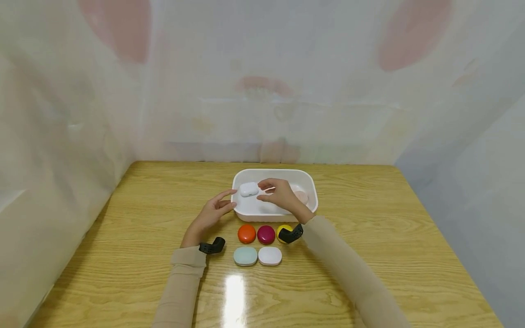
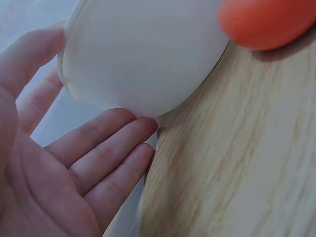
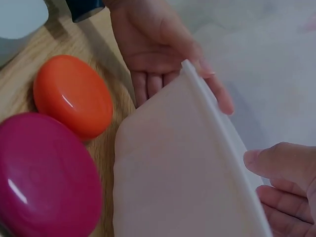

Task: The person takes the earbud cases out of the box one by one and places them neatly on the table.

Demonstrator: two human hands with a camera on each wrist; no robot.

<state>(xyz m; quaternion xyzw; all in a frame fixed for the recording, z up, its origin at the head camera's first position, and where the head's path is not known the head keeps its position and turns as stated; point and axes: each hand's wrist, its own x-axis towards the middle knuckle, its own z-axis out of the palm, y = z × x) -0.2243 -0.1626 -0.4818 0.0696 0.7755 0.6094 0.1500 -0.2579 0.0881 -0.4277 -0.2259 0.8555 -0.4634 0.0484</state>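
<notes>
White case [image 1: 248, 189], right hand [image 1: 280, 195] beside, contact unclear

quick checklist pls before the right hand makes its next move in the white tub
1. Tub upright on the table: ok.
2. Left hand at the tub: ok, its fingers touch the left end.
3. Right hand free: ok, nothing shows between thumb and fingers.
4. Right fingertips clear of the white case in the tub: cannot tell, they are very close in the head view.
5. Yellow case fully visible: not ok, the black wrist mount covers part of it.
6. Pale green case clear of both hands: ok.
</notes>
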